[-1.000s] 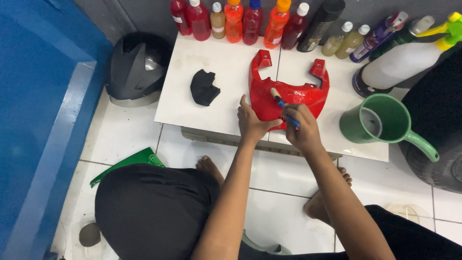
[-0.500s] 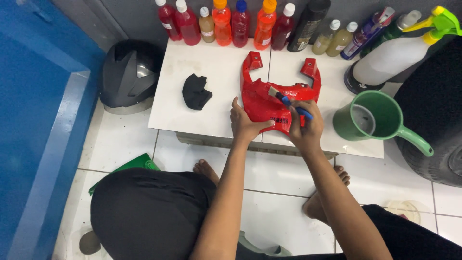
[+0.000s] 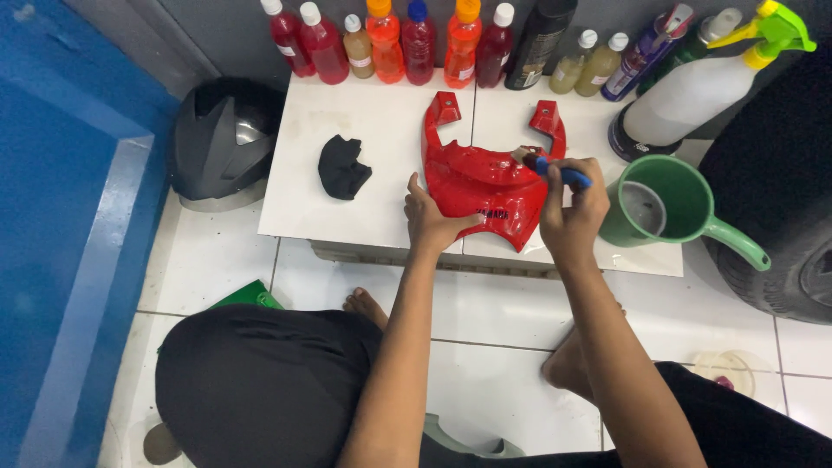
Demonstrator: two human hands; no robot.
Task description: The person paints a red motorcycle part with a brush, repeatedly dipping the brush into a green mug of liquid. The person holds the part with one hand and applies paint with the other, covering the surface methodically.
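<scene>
Glossy red fairing (image 3: 485, 186); blue-handled brush (image 3: 555, 169) on it.

Bright, even overhead light, soft shadows, sharp focus, slight wide-angle distortion.

The fairing panel (image 3: 485, 178) lies on the desk (image 3: 373, 113), under and just beyond the fingers (image 3: 414, 186) of the left hand (image 3: 431, 221), which rest on its near left edge. The right hand (image 3: 570, 212) is at the panel's right side, its fingers (image 3: 579, 173) closed round a brush (image 3: 550, 165) whose bristle end touches the panel, left of those fingers. Left of the left fingers, well apart, a cloth (image 3: 342, 167) lies on the desk. Just right of the right fingers stands a jug (image 3: 663, 204). Behind all the fingers, a row of bottles (image 3: 416, 39) lines the desk's far edge, with a spray bottle (image 3: 702, 87) beyond the jug. A helmet (image 3: 224, 139) sits on the floor, left of the desk.
</scene>
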